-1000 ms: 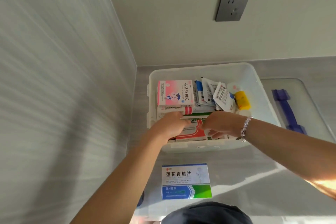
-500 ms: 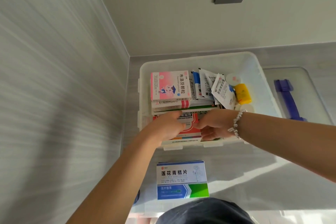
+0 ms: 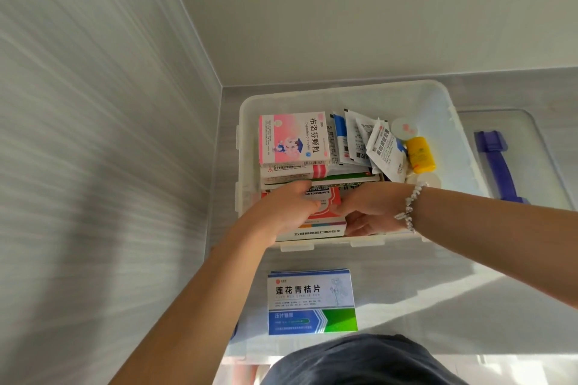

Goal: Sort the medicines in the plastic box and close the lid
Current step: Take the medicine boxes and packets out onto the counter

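L hand [image 3: 286, 208] and R hand [image 3: 369, 208] both inside the near end of the translucent white plastic box [image 3: 450, 141]; fingers curled, closed onto the red-and-white flat cardboard medicine carton [image 3: 325, 208], L on its left part, R at its right edge, w/ a white bead bracelet [image 3: 409, 208] on the R wrist; R palm side partly hidden, so exact finger contact underneath cannot be told. Carton lies flat atop other cartons, long axis approx. left-right across the box; stack runs away from the person toward the pink-and-white ibuprofen carton [image 3: 294, 139] at the far left; white foil sachets [image 3: 372, 144] lean upright in the middle, small yellow plastic bottle [image 3: 420, 155] to their right.

Key relation: blue-white-green flat medicine carton [image 3: 311, 302] is outside the box, on the grey countertop [image 3: 438, 291], directly nearer the person than the hands, long axis left-right, roughly centred btwn both arms; L forearm passes just beside it, so L prob. nearer. Clear plastic lid with purple handle [image 3: 497, 162] lies flat to the right of the box, R-hand side; lid not yet on.

Judgement: sorting step in hand; outside carton and lid remain.
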Available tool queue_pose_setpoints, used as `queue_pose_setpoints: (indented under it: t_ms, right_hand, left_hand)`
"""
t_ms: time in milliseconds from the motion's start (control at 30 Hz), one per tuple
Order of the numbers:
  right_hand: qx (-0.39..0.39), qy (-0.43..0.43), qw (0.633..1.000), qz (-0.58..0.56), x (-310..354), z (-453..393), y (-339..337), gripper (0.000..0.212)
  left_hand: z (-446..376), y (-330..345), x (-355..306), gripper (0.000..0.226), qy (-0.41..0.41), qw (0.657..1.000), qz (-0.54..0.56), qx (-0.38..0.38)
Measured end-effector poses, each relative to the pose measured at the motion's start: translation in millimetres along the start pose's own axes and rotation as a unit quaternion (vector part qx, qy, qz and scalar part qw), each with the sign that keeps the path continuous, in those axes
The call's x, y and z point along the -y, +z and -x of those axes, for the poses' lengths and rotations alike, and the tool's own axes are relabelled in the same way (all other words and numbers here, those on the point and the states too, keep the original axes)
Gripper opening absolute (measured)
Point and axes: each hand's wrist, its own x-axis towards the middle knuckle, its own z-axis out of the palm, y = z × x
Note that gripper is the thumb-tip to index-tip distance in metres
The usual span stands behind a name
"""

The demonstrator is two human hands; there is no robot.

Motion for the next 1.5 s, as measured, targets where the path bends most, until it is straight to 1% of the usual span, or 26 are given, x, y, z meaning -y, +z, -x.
queue_pose_setpoints:
  t_ms: [100, 167, 233, 300, 333, 367, 400, 433, 500, 567, 600, 633, 667, 700, 767, 800, 867, 967, 1033, 1100, 1167, 1233, 1300, 1367, 1433, 1500]
  right_hand:
    - [-0.003, -0.032, 0.999, 0.015, 4, 11, 0, 0.035]
    - [-0.013, -0.082, 0.994, 0.066, 6, 22, -1, 0.034]
    - [-0.03, -0.158, 0.98, 0.114, 6, 32, -2, 0.036]
    - [-0.071, -0.217, 0.954, 0.193, 7, 41, 1, 0.036]
    - [-0.103, -0.237, 0.935, 0.243, 9, 43, 1, 0.038]
    - [-0.137, -0.257, 0.914, 0.283, 10, 43, 1, 0.04]
    - [-0.173, -0.28, 0.894, 0.305, 11, 42, 1, 0.04]
    - [-0.214, -0.305, 0.872, 0.317, 12, 40, 0, 0.039]
    - [-0.305, -0.361, 0.818, 0.326, 13, 38, -5, 0.034]
    - [-0.384, -0.395, 0.761, 0.343, 16, 34, -16, 0.036]
    - [-0.414, -0.387, 0.741, 0.36, 18, 30, -24, 0.044]
    - [-0.43, -0.358, 0.736, 0.38, 20, 26, -32, 0.055]
    - [-0.429, -0.319, 0.746, 0.397, 22, 23, -39, 0.066]
    - [-0.415, -0.281, 0.766, 0.403, 23, 20, -44, 0.076]
    - [-0.369, -0.24, 0.807, 0.394, 26, 12, -48, 0.088]
    - [-0.35, -0.239, 0.813, 0.399, 26, 7, -47, 0.092]
    - [-0.336, -0.248, 0.797, 0.437, 24, 0, -43, 0.093]
    - [-0.35, -0.254, 0.768, 0.472, 25, -7, -40, 0.09]
    - [-0.356, -0.271, 0.757, 0.476, 26, -10, -41, 0.088]
    - [-0.352, -0.307, 0.747, 0.473, 25, -10, -46, 0.081]
    - [-0.354, -0.351, 0.731, 0.466, 24, -7, -54, 0.064]
    - [-0.35, -0.372, 0.743, 0.433, 23, -4, -63, 0.05]
    - [-0.346, -0.38, 0.764, 0.39, 22, -2, -70, 0.04]
    - [-0.352, -0.39, 0.768, 0.366, 21, 0, -74, 0.035]
    - [-0.364, -0.401, 0.764, 0.351, 21, 2, -76, 0.032]
    - [-0.374, -0.411, 0.762, 0.333, 21, 4, -77, 0.03]
  left_hand:
    - [3, -3, 1, 0.02, 0.012, 0.999, 0.039, -0.029]
    - [4, -4, 2, 0.019, 0.039, 0.996, 0.036, -0.067]
    - [3, -5, 4, 0.023, 0.096, 0.987, 0.005, -0.127]
    - [5, -7, 0, 0.019, 0.184, 0.957, -0.053, -0.218]
    - [5, -10, -3, 0.02, 0.223, 0.933, -0.097, -0.265]
    - [3, -14, -7, 0.026, 0.248, 0.907, -0.154, -0.304]
    - [0, -18, -10, 0.038, 0.252, 0.886, -0.212, -0.326]
    - [-6, -21, -13, 0.054, 0.23, 0.88, -0.26, -0.325]
    - [-16, -26, -20, 0.085, 0.149, 0.894, -0.317, -0.278]
    - [-26, -26, -24, 0.097, 0.101, 0.912, -0.302, -0.257]
    - [-29, -23, -24, 0.099, 0.089, 0.925, -0.26, -0.261]
    - [-32, -20, -24, 0.101, 0.076, 0.939, -0.205, -0.265]
    - [-34, -17, -24, 0.102, 0.063, 0.949, -0.153, -0.269]
    - [-36, -14, -23, 0.104, 0.049, 0.953, -0.122, -0.272]
    - [-38, -10, -20, 0.105, 0.025, 0.951, -0.124, -0.283]
    - [-39, -8, -19, 0.105, 0.022, 0.949, -0.129, -0.288]
    - [-40, -8, -18, 0.103, 0.031, 0.948, -0.119, -0.293]
    - [-38, -8, -16, 0.1, 0.041, 0.953, -0.102, -0.281]
    - [-35, -4, -16, 0.095, 0.049, 0.954, -0.092, -0.282]
    - [-29, 2, -18, 0.085, 0.071, 0.939, -0.115, -0.317]
    - [-22, 9, -20, 0.069, 0.117, 0.911, -0.139, -0.371]
    - [-17, 15, -25, 0.051, 0.174, 0.895, -0.105, -0.396]
    - [-13, 21, -31, 0.036, 0.207, 0.903, -0.034, -0.375]
    - [-10, 26, -38, 0.028, 0.196, 0.925, 0.013, -0.325]
    - [-11, 30, -42, 0.029, 0.169, 0.95, 0.038, -0.261]
    - [-9, 35, -49, 0.034, 0.133, 0.968, 0.098, -0.187]
